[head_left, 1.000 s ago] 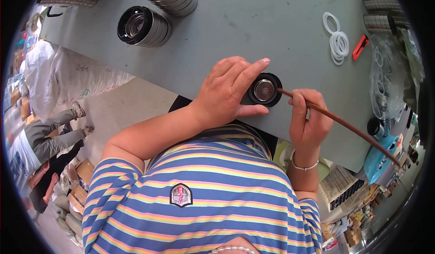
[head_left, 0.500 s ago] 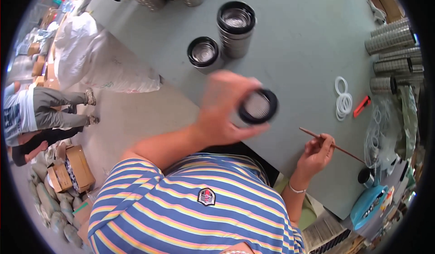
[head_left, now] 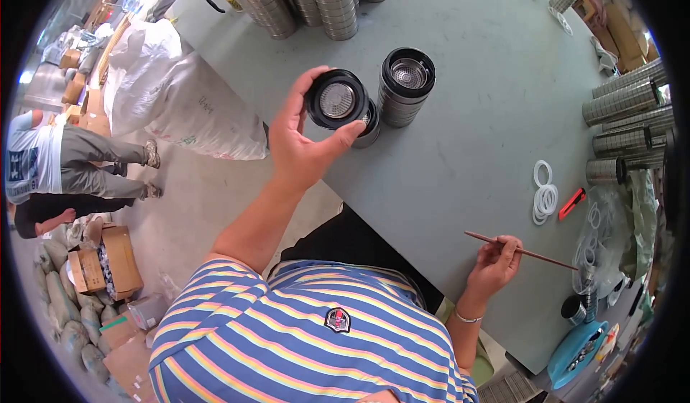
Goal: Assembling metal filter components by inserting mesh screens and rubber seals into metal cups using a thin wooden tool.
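My left hand (head_left: 298,144) grips a round steel strainer cup with a black rim (head_left: 336,99) between thumb and fingers. It is held above a short stack of the same cups (head_left: 368,131), which it partly hides. Just right of that stack stands a taller one (head_left: 402,104), its top rim black around a perforated steel bottom. By the table's near edge, my right hand (head_left: 496,268) is closed around a thin brown stick, like a chopstick (head_left: 543,258), which points out to both sides of the fingers.
White rings (head_left: 545,203) lie on the grey table (head_left: 474,137) beside a red cutter knife (head_left: 572,204). Tall steel stacks (head_left: 334,7) stand at the back; others (head_left: 622,108) lie at the right. A blue basin (head_left: 575,356) sits at the right corner, a white sack (head_left: 187,101) at left.
My left hand has carried the strainer cup away and left, from over the near table to above the short stack. My right hand still holds the stick, in nearly the same place.
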Action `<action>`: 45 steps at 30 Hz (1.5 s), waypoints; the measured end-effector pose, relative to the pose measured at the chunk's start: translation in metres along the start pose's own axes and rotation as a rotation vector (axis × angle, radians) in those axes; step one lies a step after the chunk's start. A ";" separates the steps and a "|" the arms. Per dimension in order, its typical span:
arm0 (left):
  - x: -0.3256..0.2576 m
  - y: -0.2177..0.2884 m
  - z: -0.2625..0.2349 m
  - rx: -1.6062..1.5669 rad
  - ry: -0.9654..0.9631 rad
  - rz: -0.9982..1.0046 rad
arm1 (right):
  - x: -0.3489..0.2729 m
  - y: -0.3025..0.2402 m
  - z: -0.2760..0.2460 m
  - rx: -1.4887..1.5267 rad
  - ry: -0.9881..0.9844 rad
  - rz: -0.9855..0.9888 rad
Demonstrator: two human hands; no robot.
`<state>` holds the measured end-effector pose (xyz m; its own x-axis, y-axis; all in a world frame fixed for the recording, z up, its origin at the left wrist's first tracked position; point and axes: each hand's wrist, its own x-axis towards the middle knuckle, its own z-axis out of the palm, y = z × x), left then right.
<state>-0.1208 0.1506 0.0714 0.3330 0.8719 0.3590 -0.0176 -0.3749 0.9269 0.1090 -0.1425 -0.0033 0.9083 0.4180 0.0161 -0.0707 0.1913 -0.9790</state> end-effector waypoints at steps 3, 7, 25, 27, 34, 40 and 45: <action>0.015 0.015 0.001 -0.162 0.017 -0.037 | 0.000 0.001 -0.001 -0.011 0.008 0.022; 0.052 0.033 0.008 -0.252 -0.060 0.035 | 0.000 0.002 -0.002 -0.008 -0.008 0.041; 0.143 0.088 0.080 1.128 -1.051 0.030 | -0.003 -0.005 0.006 -0.025 -0.049 0.064; 0.140 0.077 0.082 1.126 -1.038 0.035 | -0.002 -0.003 0.000 -0.025 -0.066 0.062; 0.109 0.054 0.076 0.981 -0.705 0.129 | 0.031 -0.029 0.055 0.086 -0.264 0.123; 0.138 0.044 0.029 0.295 -0.711 -0.386 | 0.074 -0.004 0.134 -0.214 -0.531 0.288; 0.125 -0.017 -0.007 -0.003 -0.643 -0.471 | 0.083 0.021 0.200 -0.515 -0.611 0.120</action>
<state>-0.0849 0.2685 0.1012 0.7846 0.5859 -0.2029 0.2579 -0.0107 0.9661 0.1002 0.0740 0.0180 0.5105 0.8497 -0.1321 0.1806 -0.2562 -0.9496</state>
